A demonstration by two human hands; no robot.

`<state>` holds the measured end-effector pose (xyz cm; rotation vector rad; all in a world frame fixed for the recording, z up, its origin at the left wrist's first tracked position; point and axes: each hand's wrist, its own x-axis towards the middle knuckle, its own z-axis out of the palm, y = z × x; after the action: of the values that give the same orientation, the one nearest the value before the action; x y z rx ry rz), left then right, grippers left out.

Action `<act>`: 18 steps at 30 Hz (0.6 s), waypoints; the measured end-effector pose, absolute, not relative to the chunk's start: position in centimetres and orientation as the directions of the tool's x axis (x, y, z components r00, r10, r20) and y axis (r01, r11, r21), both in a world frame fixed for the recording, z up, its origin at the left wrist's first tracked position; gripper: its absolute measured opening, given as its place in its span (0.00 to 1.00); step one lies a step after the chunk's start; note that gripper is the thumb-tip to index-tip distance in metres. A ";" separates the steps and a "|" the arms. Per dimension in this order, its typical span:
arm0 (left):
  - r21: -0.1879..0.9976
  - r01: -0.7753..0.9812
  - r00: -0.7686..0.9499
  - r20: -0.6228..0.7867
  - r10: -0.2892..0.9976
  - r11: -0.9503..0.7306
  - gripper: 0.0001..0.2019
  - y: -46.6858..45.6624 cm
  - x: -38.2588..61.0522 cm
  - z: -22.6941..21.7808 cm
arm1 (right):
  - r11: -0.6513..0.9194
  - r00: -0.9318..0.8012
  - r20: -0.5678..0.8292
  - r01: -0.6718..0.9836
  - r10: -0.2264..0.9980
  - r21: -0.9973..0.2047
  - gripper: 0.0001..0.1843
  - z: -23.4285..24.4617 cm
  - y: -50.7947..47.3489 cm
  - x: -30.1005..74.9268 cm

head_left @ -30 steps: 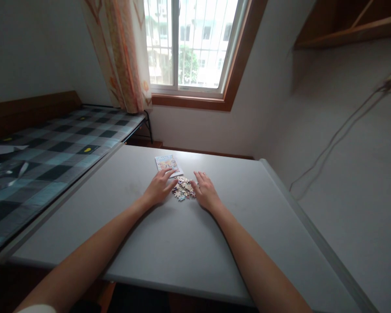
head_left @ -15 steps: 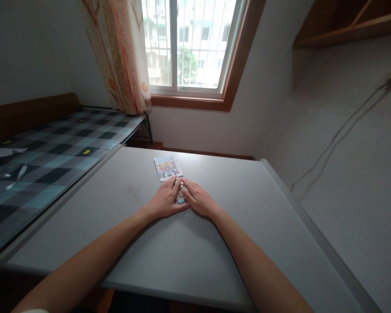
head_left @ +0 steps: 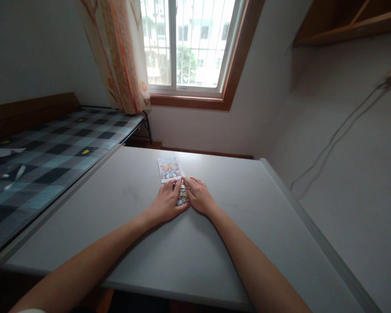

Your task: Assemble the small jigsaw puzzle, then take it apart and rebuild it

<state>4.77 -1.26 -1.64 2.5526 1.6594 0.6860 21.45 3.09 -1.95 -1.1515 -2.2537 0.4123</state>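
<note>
A small heap of jigsaw puzzle pieces (head_left: 182, 196) lies on the grey table (head_left: 189, 256), squeezed between my two hands. My left hand (head_left: 167, 203) cups the heap from the left, fingers curved and pressed against it. My right hand (head_left: 199, 198) cups it from the right, fingertips bent over the top. Only a narrow strip of pieces shows between the palms. Just beyond my fingertips lies a colourful picture card (head_left: 169, 169), flat on the table.
A bed with a checked blue cover (head_left: 52, 150) runs along the table's left edge. A white wall with a hanging cable (head_left: 339, 134) borders the right edge. Behind the table are a window (head_left: 185, 43) and a curtain (head_left: 120, 56).
My hands, first apart on either side of the spread pieces, have come together and pushed the pieces into a tight heap between them. The fingertips now curl more over it.
</note>
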 end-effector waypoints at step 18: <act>0.205 0.925 0.245 0.323 0.914 -0.320 0.44 -0.4 4.6 -2.0 | 0.590 -0.516 0.293 0.640 0.805 -0.492 0.27 -1.4 3.3 20.7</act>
<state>4.58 -0.43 -2.04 2.4999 1.8473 0.6161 20.75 3.34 -1.42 -1.1485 -2.3262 0.4443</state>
